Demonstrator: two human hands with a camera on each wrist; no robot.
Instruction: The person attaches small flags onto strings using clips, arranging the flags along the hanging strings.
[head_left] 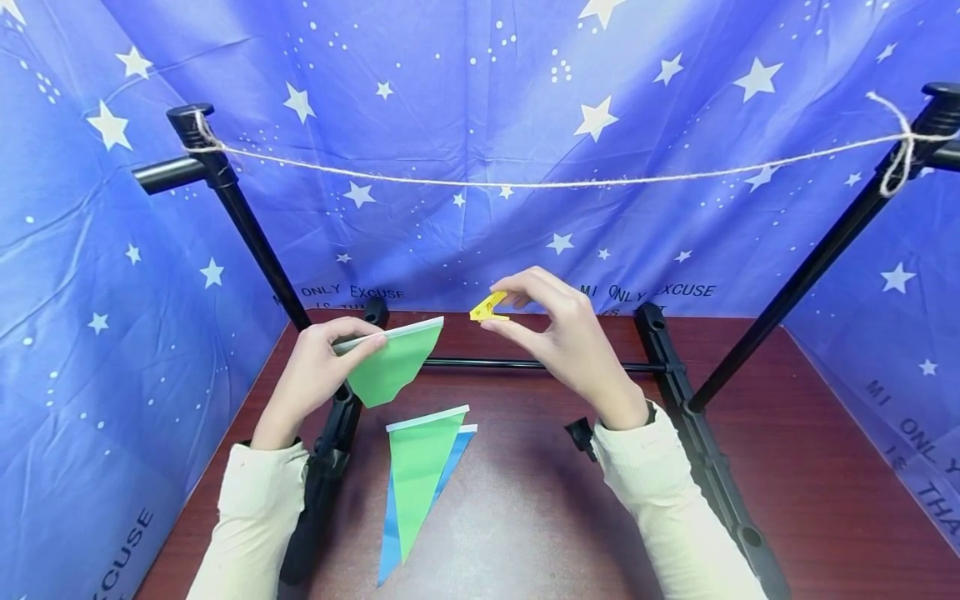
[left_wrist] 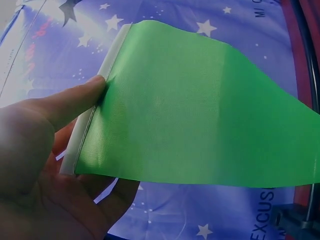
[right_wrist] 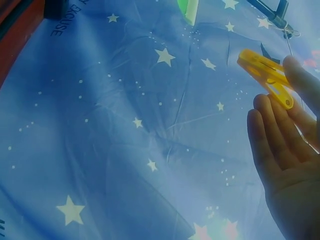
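Observation:
My left hand [head_left: 311,367] pinches the white top band of a green pennant flag [head_left: 397,360], thumb in front and fingers behind; the left wrist view shows the green cloth [left_wrist: 165,105] spreading away from the hand. To its right, my right hand [head_left: 566,333] holds a yellow clothespin [head_left: 489,308] between thumb and fingers, its tip pointing left toward the flag but apart from it. In the right wrist view the clothespin [right_wrist: 265,77] sits at the fingertips. Below the hands, another green pennant [head_left: 423,467] lies over a blue pennant [head_left: 390,533] on the table.
A white string [head_left: 525,183] sags between two black posts [head_left: 251,229], tied at both ends, above and beyond the hands. A black crossbar [head_left: 480,363] joins the stand's feet low on the reddish-brown table [head_left: 525,517]. A small black piece [head_left: 581,437] is by the right sleeve. Blue starry cloth surrounds everything.

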